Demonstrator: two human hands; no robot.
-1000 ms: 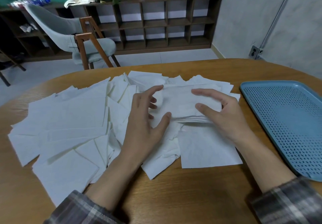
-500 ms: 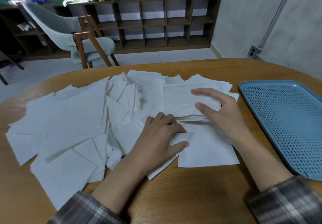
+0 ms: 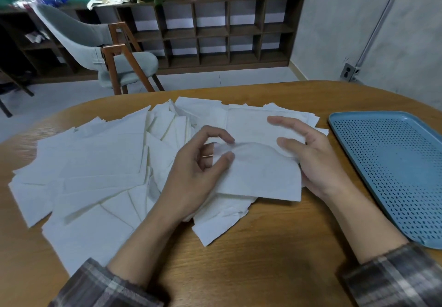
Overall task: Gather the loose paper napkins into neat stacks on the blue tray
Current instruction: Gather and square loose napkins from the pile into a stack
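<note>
Step in hand: adding one sheet to a stack being formed at the right side of the spread.

Hands: the left hand point(image 3: 198, 168) is narrowed to a pinch, thumb and forefinger closed on the upper left edge of a single napkin point(image 3: 260, 175), which is raised and bowed upward. The right hand point(image 3: 308, 161) is spread fairly wide, fingers nearly straight above the pile, palm against the napkin's right edge and thumb laid on its top corner. It steadies the sheet and is not seen to curl round it.

Location of work: the loose napkins point(image 3: 95, 163) lie fanned and overlapping across the left and centre of the tabletop point(image 3: 263, 259). The raised sheet sits over the pile's near right part. All of them are on the wood.

Recommended handling: this paper appears thin and limp. Judged best is to draw the sheet taut between both hands before lowering it, since the present arch would trap a crease. Set the right edge against the right palm as a stop, then release the pinch last. Square the corners before taking the next sheet. A drag across the sheets below risks pulling them out of line.

Containers: the blue tray point(image 3: 394, 163), perforated, stands on the tabletop just beside the right forearm and apart from the paper. The part in view holds nothing; its right edge runs out of view. No stack has reached it, so the task is judged to be at an early stage.
</note>
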